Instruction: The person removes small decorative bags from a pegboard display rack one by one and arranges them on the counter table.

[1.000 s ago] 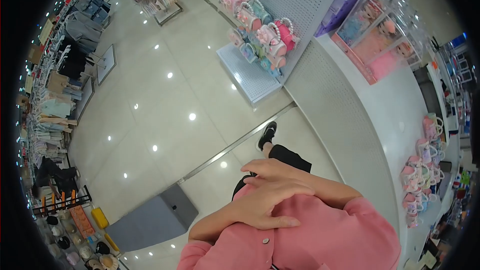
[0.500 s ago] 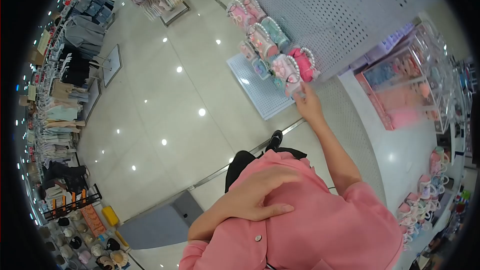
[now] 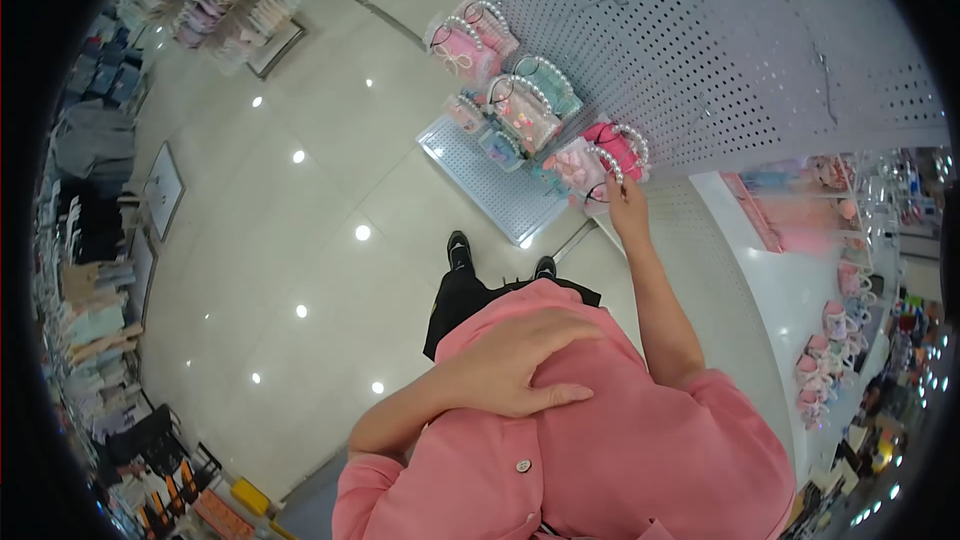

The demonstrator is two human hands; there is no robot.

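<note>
Floor tile (image 3: 300,220), glossy and pale, spread wide below. Pegboard wall (image 3: 720,40) rising at upper right, perforated all over, with a perforated base shelf (image 3: 490,175) at its foot. Pink shirt (image 3: 620,440) filling the lower frame.

Cluster of small bags hung in a slanting row on the pegboard wall: a pink bow bag (image 3: 462,50) highest, a teal bag (image 3: 545,75) and a clear bag (image 3: 520,110) in the middle, a hot-pink bag (image 3: 622,145) lowest against the panel. Pale pink bag (image 3: 578,165) just beside the hot-pink one, near the lower end of the row and above the base shelf.

Left hand (image 3: 510,365) laid flat on the pink shirt, fingers spread and relaxed, holding nothing. Right hand (image 3: 628,202) stretched up to the pale pink bag, fingertips drawn close at its pearl handle (image 3: 605,162); touching it by the look of things, though too small to tell whether actually pinching it.

For a clean job here, by judgement only:
- Grip the pearl handle itself, not the soft body.
- Lift up and outward along the hook, never straight down.
- Keep the wrist clear of the hot-pink bag, which hangs touching or nearly so.
- Move slowly; beaded loops probably snag on neighbours.
- Bring the left hand up for support if the row starts swinging.
</note>
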